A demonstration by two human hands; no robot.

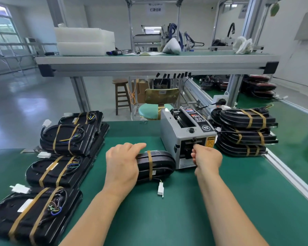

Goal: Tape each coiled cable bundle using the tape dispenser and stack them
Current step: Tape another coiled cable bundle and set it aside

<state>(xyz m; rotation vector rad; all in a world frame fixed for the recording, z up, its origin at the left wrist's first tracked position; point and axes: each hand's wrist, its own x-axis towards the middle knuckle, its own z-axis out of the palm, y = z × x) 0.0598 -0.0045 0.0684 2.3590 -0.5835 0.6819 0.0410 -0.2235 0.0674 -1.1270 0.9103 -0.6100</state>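
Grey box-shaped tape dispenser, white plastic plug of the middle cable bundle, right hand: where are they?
Grey tape dispenser (169, 132): head view, left side wall.
White plastic plug (160, 190): head view, its body.
Right hand (209, 157): head view, its back.

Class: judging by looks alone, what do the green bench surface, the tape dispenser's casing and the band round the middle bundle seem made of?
Bench surface: likely rubber or vinyl mat; flat green, dull sheen. Dispenser casing: painted metal or hard plastic, unclear which; smooth grey, crisp edges. Band: probably paper tape; matte tan, thin, lying flat on the bundle.
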